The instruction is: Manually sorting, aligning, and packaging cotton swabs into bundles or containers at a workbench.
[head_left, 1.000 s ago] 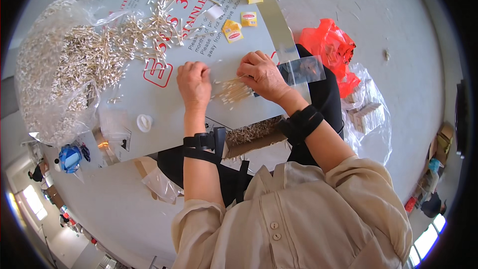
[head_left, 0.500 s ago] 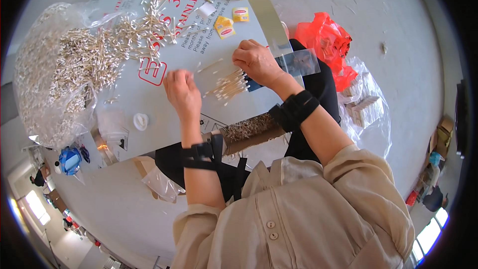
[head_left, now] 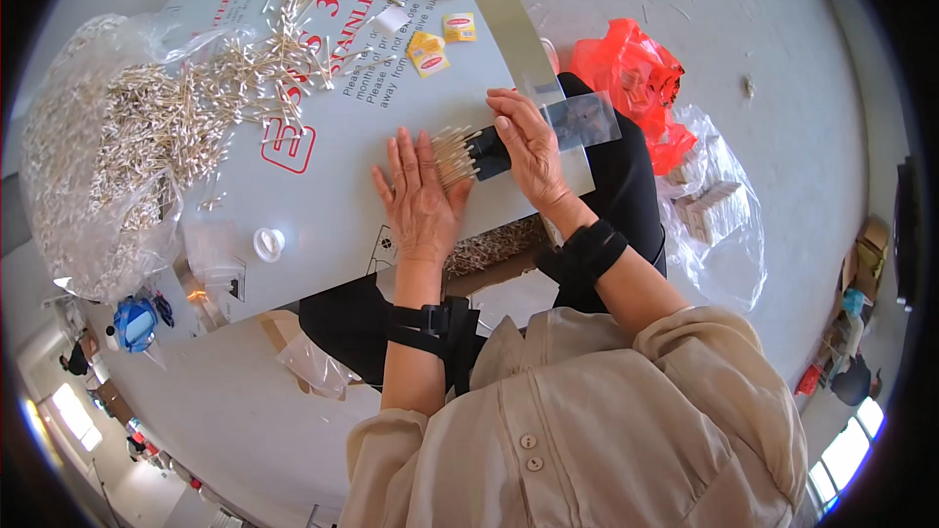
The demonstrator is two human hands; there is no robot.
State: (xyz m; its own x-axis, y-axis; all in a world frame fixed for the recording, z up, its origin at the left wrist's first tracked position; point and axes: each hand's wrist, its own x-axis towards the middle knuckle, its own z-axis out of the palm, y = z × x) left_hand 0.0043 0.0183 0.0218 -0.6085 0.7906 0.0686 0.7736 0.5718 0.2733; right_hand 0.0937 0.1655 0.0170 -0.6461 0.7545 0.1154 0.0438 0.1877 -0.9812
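Note:
My right hand (head_left: 530,145) grips a bundle of cotton swabs (head_left: 452,156) by a black band (head_left: 487,153), with a clear plastic sleeve (head_left: 584,119) trailing out behind the fingers. The swab tips point left. My left hand (head_left: 421,198) is flat, fingers straight and together, its fingertips against the bundle's free ends. Both hands rest on a grey printed board (head_left: 333,147) lying across my lap.
A big clear bag of swabs (head_left: 117,147) sits at the left, with loose swabs (head_left: 284,34) spilling over the board. Three small yellow packets (head_left: 428,53) lie at the far edge, and a white cap (head_left: 268,242) lies near me. A red bag (head_left: 636,73) and a clear bag of boxes (head_left: 712,205) lie on the floor at the right.
Both hands were gathering loose swabs into a bunch. Now the right hand holds the bunch with the sleeve, and the left hand has opened flat against the tips.

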